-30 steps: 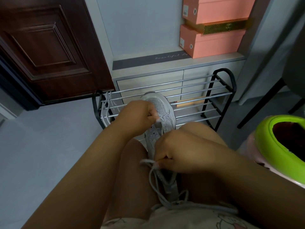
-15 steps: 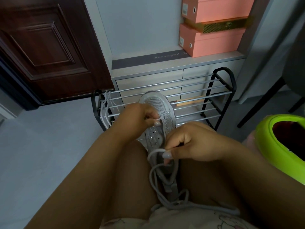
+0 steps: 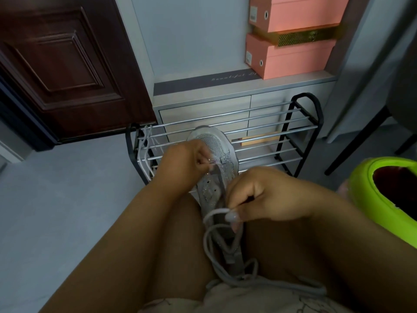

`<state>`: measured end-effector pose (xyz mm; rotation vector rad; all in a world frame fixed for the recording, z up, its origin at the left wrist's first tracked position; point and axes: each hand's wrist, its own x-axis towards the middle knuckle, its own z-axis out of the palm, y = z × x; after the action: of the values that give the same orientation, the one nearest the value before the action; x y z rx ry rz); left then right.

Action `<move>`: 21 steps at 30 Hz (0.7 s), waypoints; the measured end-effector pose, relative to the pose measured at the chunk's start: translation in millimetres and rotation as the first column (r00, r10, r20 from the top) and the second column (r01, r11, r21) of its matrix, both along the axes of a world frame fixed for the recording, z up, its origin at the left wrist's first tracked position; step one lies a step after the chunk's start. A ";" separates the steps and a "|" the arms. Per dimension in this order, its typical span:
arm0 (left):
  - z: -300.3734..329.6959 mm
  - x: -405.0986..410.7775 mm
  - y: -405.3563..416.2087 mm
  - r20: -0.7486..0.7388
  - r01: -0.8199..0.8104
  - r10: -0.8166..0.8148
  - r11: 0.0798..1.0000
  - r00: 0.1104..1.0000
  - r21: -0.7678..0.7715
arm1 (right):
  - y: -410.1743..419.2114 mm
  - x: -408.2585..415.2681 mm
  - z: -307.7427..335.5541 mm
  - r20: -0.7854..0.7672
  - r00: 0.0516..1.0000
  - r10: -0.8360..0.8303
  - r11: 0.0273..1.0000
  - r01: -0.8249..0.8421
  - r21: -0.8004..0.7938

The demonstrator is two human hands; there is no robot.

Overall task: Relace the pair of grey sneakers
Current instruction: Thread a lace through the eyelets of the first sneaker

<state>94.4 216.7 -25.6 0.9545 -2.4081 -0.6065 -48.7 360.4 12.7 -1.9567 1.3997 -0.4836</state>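
Grey floor [image 3: 56, 211] spreads wide and bare to the left of the shoe rack [image 3: 300, 136], which I take as my landmark; behind the rack I see a dark wooden door [image 3: 67, 64] at left and a pale cabinet [image 3: 203, 109]. On the cabinet top, above the rack's right end, two pink shoe boxes [image 3: 291, 57] are stacked, and a dark strip [image 3: 203, 83] beside them reads "Beautiful", the rest hidden. Right of the rack sit a black chair leg [image 3: 361, 136] and a lime green rimmed object [image 3: 381, 193], crowding that side.

In front of the rack, the grey sneaker [image 3: 216, 163] lies between my knees, toe resting against the rack's rails. My left hand [image 3: 185, 166] is curled at the upper eyelets, fingertips pinching the grey lace [image 3: 214, 251] there. My right hand [image 3: 264, 199] hovers nearer me over the tongue, thumb and forefinger pinching a loop of that lace, the slack trailing down into my lap. White laces [image 3: 144, 152] hang over the rack's left end.
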 end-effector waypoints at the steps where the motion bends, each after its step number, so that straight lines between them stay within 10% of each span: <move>1: 0.8 4.2 -1.4 -0.055 0.006 -0.002 0.997 0.998 0.078 | 0.5 -5.3 -1.0 0.080 0.997 -0.012 1.000 0.011 0.010; 8: 1.5 22.4 -5.3 -0.280 -0.021 0.095 0.966 0.955 0.257 | 4.1 -48.0 -2.4 0.422 0.895 -0.146 0.989 0.143 0.040; 13: -5.9 20.4 4.5 -0.238 -0.140 0.191 0.967 0.952 0.215 | 0.7 -48.6 -4.1 0.215 0.974 -0.068 0.982 0.026 0.189; 21: -2.2 0.4 17.4 0.226 -0.354 0.325 0.930 0.918 0.097 | -53.1 -15.1 -8.8 -0.097 0.870 -0.483 0.874 0.485 -0.008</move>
<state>94.8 234.2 -27.7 1.5236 -2.3124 -0.5693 -63.7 307.3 3.9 -1.6189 1.9641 -0.6045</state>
